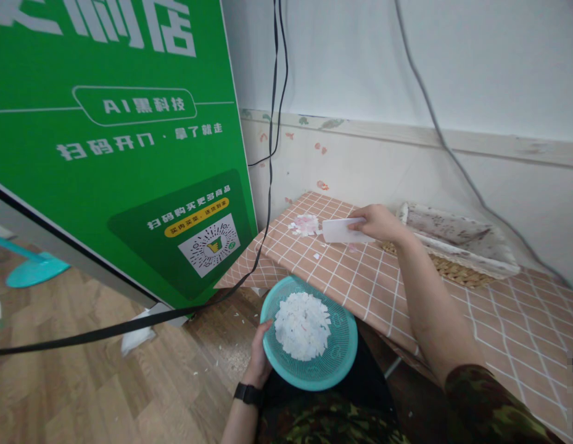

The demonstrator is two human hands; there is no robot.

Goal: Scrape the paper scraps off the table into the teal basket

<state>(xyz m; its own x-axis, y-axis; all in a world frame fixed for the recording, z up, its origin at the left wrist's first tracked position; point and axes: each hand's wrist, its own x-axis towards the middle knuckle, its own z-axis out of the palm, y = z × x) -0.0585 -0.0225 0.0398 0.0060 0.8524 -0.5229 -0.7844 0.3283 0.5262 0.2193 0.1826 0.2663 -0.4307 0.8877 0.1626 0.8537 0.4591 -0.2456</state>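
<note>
My left hand (259,354) grips the left rim of a round teal plastic basket (345,345), its fingers partly hidden under the basket. Inside lies a heap of small white paper scraps (302,325). Over the table, my right hand (377,223) is closed on a flat white card (338,230). Just left of the card's edge, a small pile of white and pinkish scraps (305,224) rests on the checked tablecloth (360,271). A few loose bits lie nearby on the cloth.
A wicker basket with a cloth lining (457,243) stands at the table's back right. A green cabinet (129,203) fills the left side. A black cable (270,179) hangs across the view in front of the table corner. Scraps dot the wooden floor (175,394).
</note>
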